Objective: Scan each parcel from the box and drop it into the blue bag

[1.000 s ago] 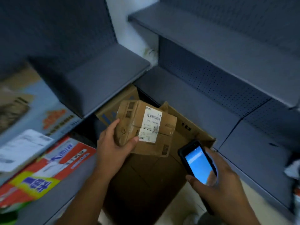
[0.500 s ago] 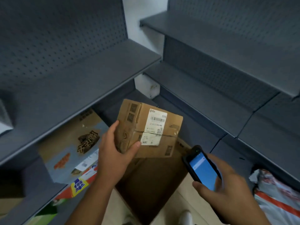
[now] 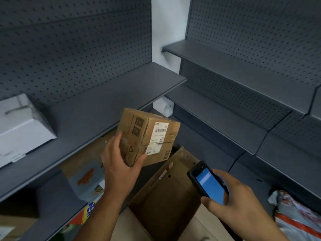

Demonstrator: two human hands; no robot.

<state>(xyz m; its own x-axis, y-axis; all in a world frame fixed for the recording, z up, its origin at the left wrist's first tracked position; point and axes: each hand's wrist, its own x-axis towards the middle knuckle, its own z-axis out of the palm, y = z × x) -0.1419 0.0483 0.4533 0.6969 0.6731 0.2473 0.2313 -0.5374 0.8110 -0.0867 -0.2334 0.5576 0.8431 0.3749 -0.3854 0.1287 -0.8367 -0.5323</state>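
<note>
Our left hand grips the parcel by 1 corner above the box; right hand wraps the scanner. Risk: tilted label, missed scan; parcel may slip.

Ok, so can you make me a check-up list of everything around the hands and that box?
Surface: grey metal shelf, with another shelf below it.
Job's things: cardboard parcel, white label facing the camera, held above the open cardboard box; handheld scanner, blue screen lit; blue bag not seen.
Clutter: white box on the left shelf; printed cartons on the shelf below; plastic mailer bag at lower right.
Grippers: left hand grips the parcel; right hand holds the scanner.
Cables: nothing seen.
Surroundings: pegboard panels behind the shelves; white wall in the corner.
</note>
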